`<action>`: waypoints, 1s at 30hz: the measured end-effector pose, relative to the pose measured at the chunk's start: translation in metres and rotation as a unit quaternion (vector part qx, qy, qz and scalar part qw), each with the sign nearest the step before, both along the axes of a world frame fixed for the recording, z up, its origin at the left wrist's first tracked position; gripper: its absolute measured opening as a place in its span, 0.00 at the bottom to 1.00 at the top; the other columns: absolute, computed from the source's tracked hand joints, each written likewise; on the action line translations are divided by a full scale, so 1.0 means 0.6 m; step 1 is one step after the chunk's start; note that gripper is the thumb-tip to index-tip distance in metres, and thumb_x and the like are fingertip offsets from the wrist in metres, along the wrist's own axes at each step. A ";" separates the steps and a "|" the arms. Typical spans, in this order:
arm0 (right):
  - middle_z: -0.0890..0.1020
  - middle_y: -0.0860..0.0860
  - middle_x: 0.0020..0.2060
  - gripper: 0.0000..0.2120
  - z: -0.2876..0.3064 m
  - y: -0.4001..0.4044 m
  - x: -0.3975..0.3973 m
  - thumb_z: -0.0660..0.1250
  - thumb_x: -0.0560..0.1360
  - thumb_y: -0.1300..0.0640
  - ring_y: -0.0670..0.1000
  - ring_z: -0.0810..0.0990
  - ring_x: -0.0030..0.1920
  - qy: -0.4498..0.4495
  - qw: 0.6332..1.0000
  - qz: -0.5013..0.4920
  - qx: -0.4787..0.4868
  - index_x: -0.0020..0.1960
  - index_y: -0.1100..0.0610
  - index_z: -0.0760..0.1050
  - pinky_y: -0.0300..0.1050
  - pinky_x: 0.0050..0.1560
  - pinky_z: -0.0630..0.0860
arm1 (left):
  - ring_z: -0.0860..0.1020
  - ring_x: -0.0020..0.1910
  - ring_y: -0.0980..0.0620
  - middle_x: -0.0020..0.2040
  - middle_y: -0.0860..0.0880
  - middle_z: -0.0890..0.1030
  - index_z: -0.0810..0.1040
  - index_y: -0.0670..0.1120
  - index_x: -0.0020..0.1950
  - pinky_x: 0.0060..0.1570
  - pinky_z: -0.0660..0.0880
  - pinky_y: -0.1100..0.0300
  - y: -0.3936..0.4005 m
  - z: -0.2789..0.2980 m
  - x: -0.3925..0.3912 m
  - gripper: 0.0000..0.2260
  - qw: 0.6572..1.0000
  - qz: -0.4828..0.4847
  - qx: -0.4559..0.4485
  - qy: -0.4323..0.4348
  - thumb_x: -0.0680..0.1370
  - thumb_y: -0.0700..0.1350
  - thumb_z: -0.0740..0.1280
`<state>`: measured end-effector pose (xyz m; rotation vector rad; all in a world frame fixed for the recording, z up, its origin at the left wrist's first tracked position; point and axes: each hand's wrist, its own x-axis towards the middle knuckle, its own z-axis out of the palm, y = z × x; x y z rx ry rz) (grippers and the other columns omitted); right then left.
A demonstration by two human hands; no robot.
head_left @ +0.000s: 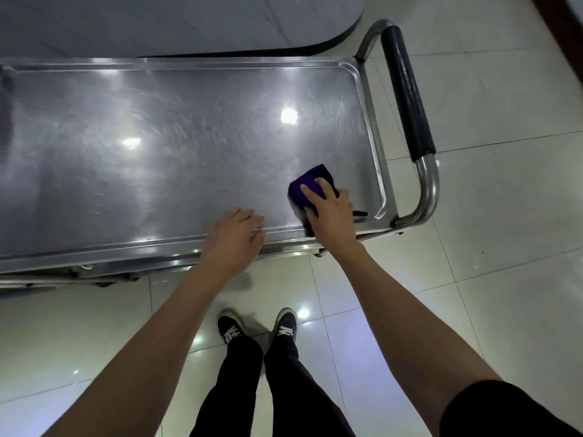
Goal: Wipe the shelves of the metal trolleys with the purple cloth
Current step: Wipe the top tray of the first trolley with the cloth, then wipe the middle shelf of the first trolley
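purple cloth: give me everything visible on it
The purple cloth is dark purple, soft fabric, folded into a compact pad with a darker edge. It lies flat on the trolley's top shelf, near the front right corner by the handle. The right hand presses on it with spread fingers, covering its near half. The left hand does not touch it.

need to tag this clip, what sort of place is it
Probably a restaurant, canteen or similar service area, though that is a guess: a stainless steel trolley with a padded push handle, glossy tiled floor, and what looks like a round covered table behind.
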<state>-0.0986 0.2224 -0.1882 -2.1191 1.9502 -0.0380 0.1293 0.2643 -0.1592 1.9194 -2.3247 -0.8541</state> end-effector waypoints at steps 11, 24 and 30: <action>0.69 0.50 0.75 0.22 0.037 0.180 0.074 0.66 0.80 0.58 0.60 0.70 0.65 -0.221 0.974 -0.045 0.007 0.73 0.46 0.72 0.59 0.65 0.70 | 0.68 0.74 0.44 0.73 0.47 0.74 0.75 0.48 0.72 0.71 0.67 0.43 0.137 0.028 0.022 0.20 0.997 0.068 -0.047 0.014 0.82 0.52 0.65; 0.68 0.50 0.75 0.22 0.045 0.445 0.167 0.67 0.80 0.58 0.58 0.69 0.67 -0.242 0.966 -0.088 0.020 0.73 0.48 0.72 0.58 0.68 0.69 | 0.63 0.77 0.49 0.77 0.50 0.69 0.67 0.50 0.78 0.75 0.61 0.44 0.386 -0.003 0.158 0.23 0.995 0.092 0.032 0.032 0.84 0.55 0.60; 0.67 0.50 0.76 0.22 -0.007 0.491 0.163 0.65 0.81 0.58 0.57 0.67 0.68 -0.260 0.956 -0.114 0.072 0.75 0.49 0.70 0.57 0.70 0.68 | 0.65 0.76 0.50 0.76 0.50 0.70 0.69 0.50 0.77 0.74 0.62 0.48 0.430 -0.046 0.159 0.22 0.993 0.101 0.051 0.028 0.83 0.53 0.62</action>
